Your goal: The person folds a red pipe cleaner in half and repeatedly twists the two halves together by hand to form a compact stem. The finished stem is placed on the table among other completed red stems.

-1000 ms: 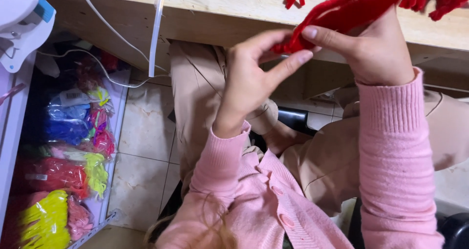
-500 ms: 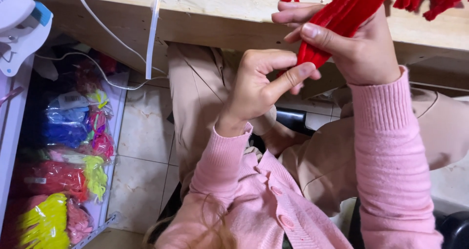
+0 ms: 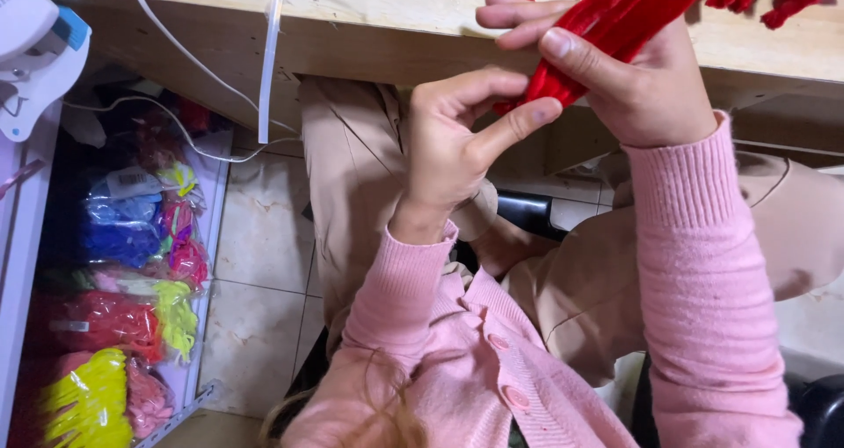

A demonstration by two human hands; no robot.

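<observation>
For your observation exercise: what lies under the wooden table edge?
Under the wooden table: beige trousers, tiled floor, bagged coloured material. Feet are hidden.

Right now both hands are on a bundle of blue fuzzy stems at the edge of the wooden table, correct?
Not quite: the bundle of fuzzy stems is red, not blue. The head view shows the left hand pinching its lower end and the right hand gripping it higher up, at the edge of the wooden table.

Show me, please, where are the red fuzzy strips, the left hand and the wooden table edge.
red fuzzy strips (image 3: 615, 26): head view, on the bundle's middle, above the thumb.
left hand (image 3: 448, 149): head view, on the back of the hand.
wooden table edge (image 3: 378, 0): head view, on the bare top plank.
</observation>
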